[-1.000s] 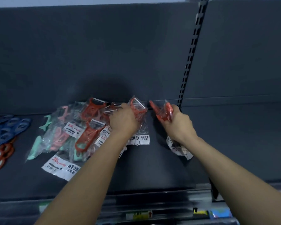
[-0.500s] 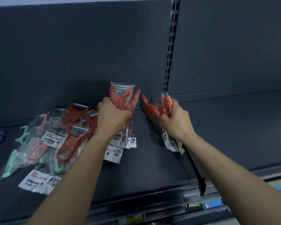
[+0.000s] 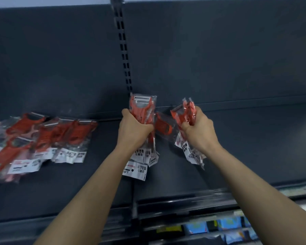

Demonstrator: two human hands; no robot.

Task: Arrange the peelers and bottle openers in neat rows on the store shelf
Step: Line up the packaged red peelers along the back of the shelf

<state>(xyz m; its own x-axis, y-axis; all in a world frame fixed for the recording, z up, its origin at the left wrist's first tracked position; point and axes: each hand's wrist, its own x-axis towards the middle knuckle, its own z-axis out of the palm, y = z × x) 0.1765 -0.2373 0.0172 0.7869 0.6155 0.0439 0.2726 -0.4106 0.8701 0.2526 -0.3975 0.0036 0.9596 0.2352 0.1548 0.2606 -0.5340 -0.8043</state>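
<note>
My left hand point(image 3: 133, 128) grips a bunch of red peelers in clear bags point(image 3: 143, 107), held upright with the blades on top and white labels hanging below. My right hand point(image 3: 199, 129) grips a second bunch of bagged red peelers point(image 3: 185, 112), tilted left. One bagged red peeler point(image 3: 163, 125) lies on the dark shelf point(image 3: 254, 147) between my hands. A pile of bagged red peelers point(image 3: 48, 133) lies on the shelf at the left, with pink and green ones partly hidden at the frame's edge.
A slotted upright point(image 3: 124, 55) divides the dark back panel above my left hand. The shelf's front rail point(image 3: 166, 206) runs below my forearms. Blue packaged goods point(image 3: 224, 225) sit on a lower shelf at the bottom right.
The view has swung right, so the pile now sits far left. Both hands have carried their bunches of peelers rightward past the upright, over the right shelf section.
</note>
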